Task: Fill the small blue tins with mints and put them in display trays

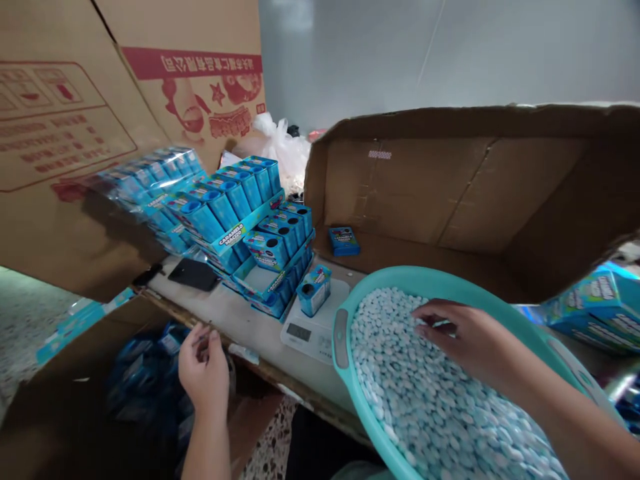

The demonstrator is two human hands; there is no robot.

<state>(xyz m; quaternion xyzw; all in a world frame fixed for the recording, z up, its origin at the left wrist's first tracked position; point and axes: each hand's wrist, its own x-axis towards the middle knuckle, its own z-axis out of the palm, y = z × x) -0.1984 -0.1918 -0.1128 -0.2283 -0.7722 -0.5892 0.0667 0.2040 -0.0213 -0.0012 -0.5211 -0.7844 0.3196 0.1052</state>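
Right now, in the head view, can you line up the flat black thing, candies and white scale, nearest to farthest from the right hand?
1. Candies, just below the right hand.
2. White scale, left of the tub.
3. Flat black thing, farther left.

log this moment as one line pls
left hand: fingers curled, by table edge | right hand: over candies in teal basin | scale: blue box on it

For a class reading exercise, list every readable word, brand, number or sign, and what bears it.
"CARAMELO MACIZO": display tray
"CARAMELO MACIZO": blue packet inside cardboard box
"食品有限公司" (upside down): large carton
Too blurred: scale display, small box on the scale, carton's smaller print.
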